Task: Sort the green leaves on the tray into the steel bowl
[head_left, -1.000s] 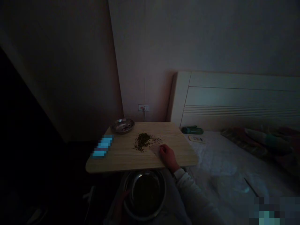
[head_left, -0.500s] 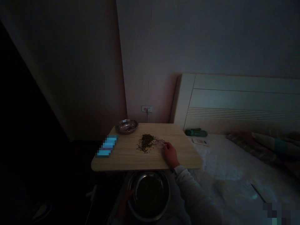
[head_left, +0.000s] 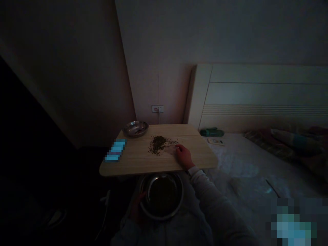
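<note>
On the light wooden table (head_left: 138, 164) lies a spread pile of small dark greenish grains (head_left: 157, 144). Fingers closed, my right hand (head_left: 183, 157) pinches a thin, see-through piece (head_left: 170, 149) at the pile's right side; its exact kind is too faint to make out. Below the table's near edge, a large round metal basin (head_left: 180, 205) rests on my lap. My left hand (head_left: 137, 204) grips the basin's left rim, partly lost in the dark. What the basin holds is too dim to name.
A smaller metal bowl (head_left: 135, 129) stands at the table's back left corner, with a blurred-out bright screen (head_left: 115, 150) in front of it. To the right, a green bottle (head_left: 212, 132) and a pale handheld device (head_left: 216, 141) lie on the bed (head_left: 238, 160).
The view has tilted down somewhat, so everything sits higher in the picture. My right hand has drawn the see-through piece slightly toward me along the pile's right side; some grains there are more spread.
</note>
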A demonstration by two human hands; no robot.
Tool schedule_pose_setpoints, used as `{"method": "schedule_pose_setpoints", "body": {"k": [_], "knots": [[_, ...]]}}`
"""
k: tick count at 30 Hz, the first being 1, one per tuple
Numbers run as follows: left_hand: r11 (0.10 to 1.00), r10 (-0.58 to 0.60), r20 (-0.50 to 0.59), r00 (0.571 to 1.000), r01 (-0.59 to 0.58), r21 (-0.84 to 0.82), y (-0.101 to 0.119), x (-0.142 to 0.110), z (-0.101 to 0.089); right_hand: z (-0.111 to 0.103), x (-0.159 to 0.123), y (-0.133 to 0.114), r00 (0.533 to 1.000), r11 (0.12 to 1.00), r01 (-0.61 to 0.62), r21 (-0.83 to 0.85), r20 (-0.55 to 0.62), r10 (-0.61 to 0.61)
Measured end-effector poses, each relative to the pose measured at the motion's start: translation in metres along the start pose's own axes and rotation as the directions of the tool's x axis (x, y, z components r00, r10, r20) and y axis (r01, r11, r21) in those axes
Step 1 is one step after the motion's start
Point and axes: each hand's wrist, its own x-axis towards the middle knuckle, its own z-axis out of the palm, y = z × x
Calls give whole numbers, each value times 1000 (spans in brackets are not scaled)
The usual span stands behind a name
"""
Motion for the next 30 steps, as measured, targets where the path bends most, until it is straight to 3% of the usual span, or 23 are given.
{"method": "schedule_pose_setpoints", "body": {"k": [3,7,10,16,23,30], "knots": [[998,-60,-65,996,61,20,6,-8,9,-1,0,0,1000,1000,6,6,30,-6],[992,-128,16,992,128,8,12,-20,19,-2,-1,-2,999,1000,1,-1,44,-1],[993,-114,7,993,114,14,11,-22,21,-1,0,-1,999,1000,-1,16,36,0],[998,-60,-39,997,60,15,4,-11,12,1,1,0,999,1000,25,18,24,-25],[997,-72,42,997,70,34,-3,6,-2,1,0,0,998,1000,10,14,63,-11],[998,10,35,999,-12,64,-8,17,-15,0,0,1,998,997,14,77,67,-19]]}}
